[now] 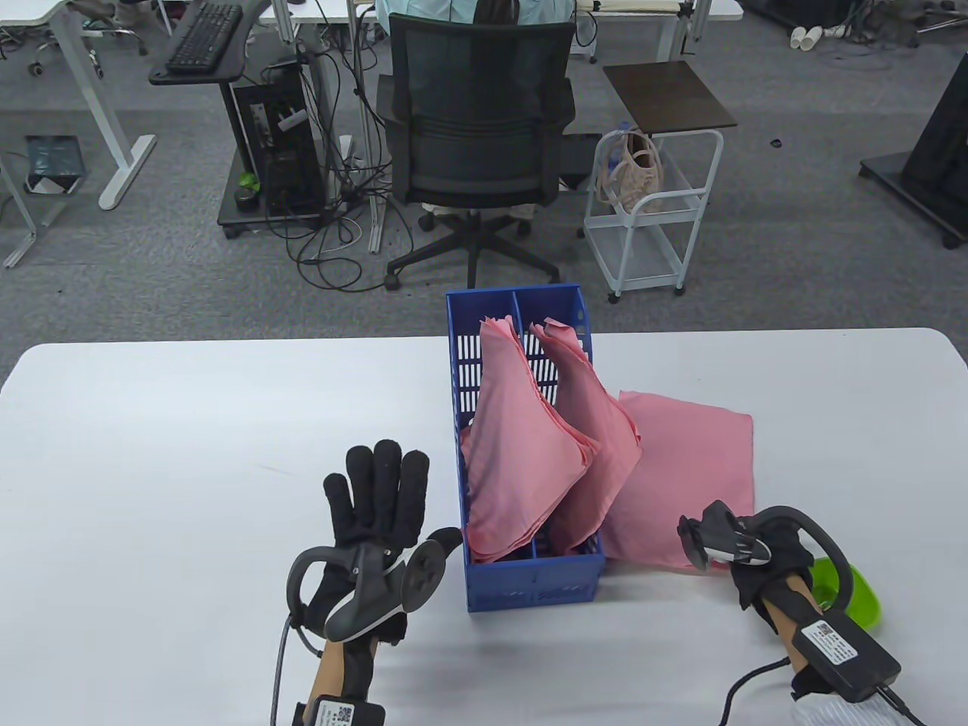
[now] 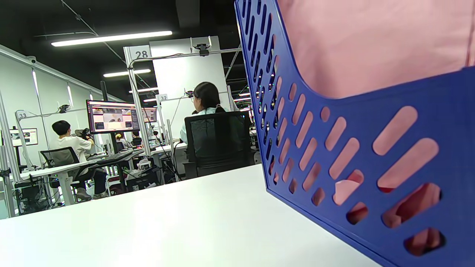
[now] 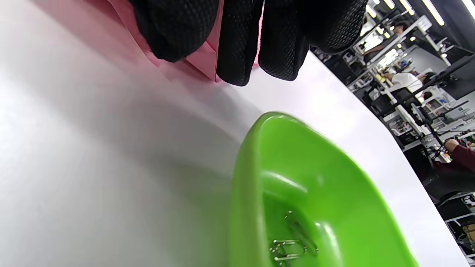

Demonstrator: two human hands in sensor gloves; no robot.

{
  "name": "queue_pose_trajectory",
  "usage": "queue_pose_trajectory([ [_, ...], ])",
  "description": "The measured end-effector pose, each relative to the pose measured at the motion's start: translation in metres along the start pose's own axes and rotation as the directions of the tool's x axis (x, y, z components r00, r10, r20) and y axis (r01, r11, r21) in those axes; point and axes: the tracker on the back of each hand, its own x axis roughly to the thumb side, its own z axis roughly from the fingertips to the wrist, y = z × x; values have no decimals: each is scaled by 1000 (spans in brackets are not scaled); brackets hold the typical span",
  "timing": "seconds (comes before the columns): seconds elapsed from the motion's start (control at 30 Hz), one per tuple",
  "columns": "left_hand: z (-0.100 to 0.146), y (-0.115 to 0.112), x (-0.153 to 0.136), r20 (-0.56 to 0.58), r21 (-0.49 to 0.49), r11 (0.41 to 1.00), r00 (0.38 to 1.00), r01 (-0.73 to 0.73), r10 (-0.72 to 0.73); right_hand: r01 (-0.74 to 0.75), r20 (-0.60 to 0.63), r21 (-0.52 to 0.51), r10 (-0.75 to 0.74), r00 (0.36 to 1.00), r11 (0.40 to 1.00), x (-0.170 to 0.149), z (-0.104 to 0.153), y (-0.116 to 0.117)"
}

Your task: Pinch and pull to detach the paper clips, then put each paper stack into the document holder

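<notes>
**Last pink stack lies nearest the right hand**

A white table [image 1: 189, 454] is seen bearing a blue slotted plastic document holder [image 1: 529, 586], two pink paper stacks already slumped inside. A third flat pink paper stack [image 1: 684, 469] lies just right of it, its near edge touched by the right hand [image 1: 737, 544]; whether anything is pinched cannot be told. The left hand [image 1: 374, 522] is held flat, fingers spread, empty. Detached paper clips [image 3: 291, 246] are collected in a green plastic dish [image 3: 315, 207].

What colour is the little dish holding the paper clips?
Bright green dish, clearest in the right wrist view.

Table view looks down from above; both wrist views sit low, sharing its white table [image 1: 189, 454].
</notes>
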Motion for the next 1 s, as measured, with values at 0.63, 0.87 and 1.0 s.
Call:
queue_pose_trajectory([
  [0.63, -1, 2, 10, 50, -9, 1000, 999, -20, 21, 89, 0, -509, -104, 995, 856, -92, 117, -93],
  [0.87, 1, 10, 23, 116, -10, 998, 991, -64, 64, 143, 21, -548, -157, 987, 824, -113, 155, -135],
  [1.0, 3, 18, 33, 171, -6, 992, 977, -129, 128, 150, 27, -523, -160, 987, 839, -120, 179, -156],
])
